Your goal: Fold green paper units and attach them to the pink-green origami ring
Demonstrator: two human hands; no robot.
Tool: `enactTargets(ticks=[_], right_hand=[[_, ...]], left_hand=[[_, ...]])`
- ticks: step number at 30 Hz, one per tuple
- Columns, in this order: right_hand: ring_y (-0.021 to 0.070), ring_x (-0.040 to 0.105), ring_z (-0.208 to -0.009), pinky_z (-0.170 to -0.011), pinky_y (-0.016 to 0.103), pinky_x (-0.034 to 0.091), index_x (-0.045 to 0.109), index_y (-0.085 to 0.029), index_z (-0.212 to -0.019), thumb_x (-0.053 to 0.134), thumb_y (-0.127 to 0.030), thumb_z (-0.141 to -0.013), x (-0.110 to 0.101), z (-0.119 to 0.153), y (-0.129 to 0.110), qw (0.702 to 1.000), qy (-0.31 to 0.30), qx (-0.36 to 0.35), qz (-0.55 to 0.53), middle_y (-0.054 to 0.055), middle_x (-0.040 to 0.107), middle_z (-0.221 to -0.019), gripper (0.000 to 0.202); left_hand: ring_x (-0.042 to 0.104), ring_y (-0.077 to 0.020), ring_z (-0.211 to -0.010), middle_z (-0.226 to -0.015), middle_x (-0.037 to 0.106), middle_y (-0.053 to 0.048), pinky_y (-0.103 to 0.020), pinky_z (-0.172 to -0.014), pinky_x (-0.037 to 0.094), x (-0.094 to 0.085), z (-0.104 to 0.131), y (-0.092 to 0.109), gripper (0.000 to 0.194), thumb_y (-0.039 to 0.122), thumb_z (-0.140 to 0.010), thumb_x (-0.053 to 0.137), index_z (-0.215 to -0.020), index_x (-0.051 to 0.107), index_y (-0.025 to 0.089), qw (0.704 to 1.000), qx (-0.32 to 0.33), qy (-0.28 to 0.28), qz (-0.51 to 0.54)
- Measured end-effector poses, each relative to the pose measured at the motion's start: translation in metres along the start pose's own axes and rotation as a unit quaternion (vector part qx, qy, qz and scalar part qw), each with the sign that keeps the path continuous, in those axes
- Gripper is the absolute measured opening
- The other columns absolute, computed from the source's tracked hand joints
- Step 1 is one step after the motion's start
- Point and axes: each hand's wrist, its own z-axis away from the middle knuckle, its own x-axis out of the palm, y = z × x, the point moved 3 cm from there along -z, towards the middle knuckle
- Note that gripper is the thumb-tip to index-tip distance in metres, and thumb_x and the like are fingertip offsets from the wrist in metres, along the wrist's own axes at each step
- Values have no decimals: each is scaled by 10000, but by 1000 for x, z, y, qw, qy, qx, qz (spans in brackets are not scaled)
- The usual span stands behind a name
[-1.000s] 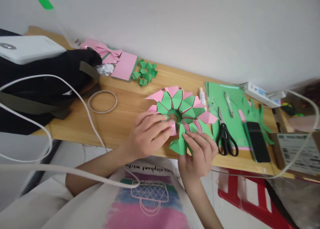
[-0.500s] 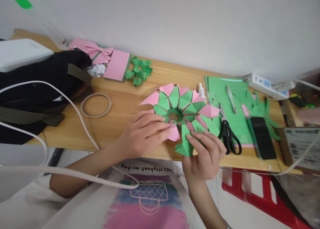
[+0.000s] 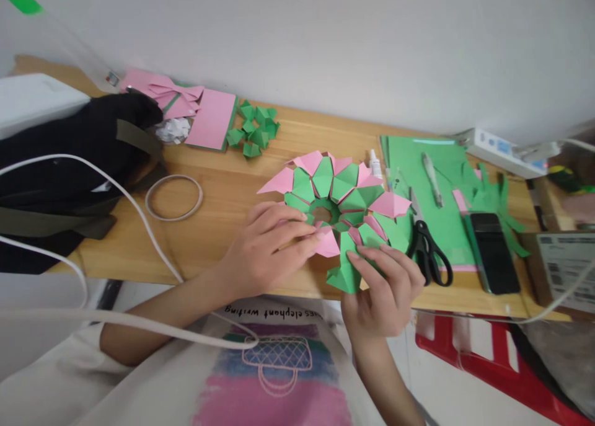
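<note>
A ring of folded green and pink paper is held just above the front of the desk, its round centre open. My left hand grips the ring's near left side, fingertips by a pink point. On the near right, my right hand pinches the ring beside a green folded piece that hangs toward my body. Both thumbs are mostly hidden under the paper. Black-handled scissors lie to the right of the ring, and a small white bottle is behind it.
On the wooden desk are a tape ring, small green folded pieces, pink paper, green sheets, a cutter and a phone. A black bag and white cable occupy the left.
The view has shifted slightly, moving the left desk items leftward and the right ones rightward. Both hands keep their hold on the ring, with little change in its pose.
</note>
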Motion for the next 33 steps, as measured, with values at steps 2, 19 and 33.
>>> enactTargets(ticks=[2, 19, 33], right_hand=[[239, 624, -972, -849, 430, 513, 675, -215, -963, 652, -81, -835, 0, 0, 0, 1000, -4, 1, -2, 43, 701, -929, 187], [248, 602, -941, -823, 441, 504, 665, -228, -1000, 637, -65, -830, -1, 3, 4, 999, -17, 22, -16, 53, 695, -921, 237], [310, 570, -1068, -913, 462, 439, 639, -167, -1090, 629, -262, -872, -3, 15, 12, 993, -82, -57, 56, 153, 621, -1104, 238]], left_hand=[[623, -209, -936, -929, 760, -17, -407, -845, 517, 1, 0, 0, 187, 113, -870, 668, -1054, 664, 148, 1000, 1, -1, 1], [593, -173, -999, -962, 741, 4, -375, -916, 473, 4, 2, 0, 172, 104, -889, 644, -1040, 665, 186, 1000, 10, -12, -12], [600, -214, -1101, -1119, 713, -45, -370, -960, 514, -32, 36, -44, 185, 354, -939, 575, -995, 716, 249, 983, -135, -75, -100]])
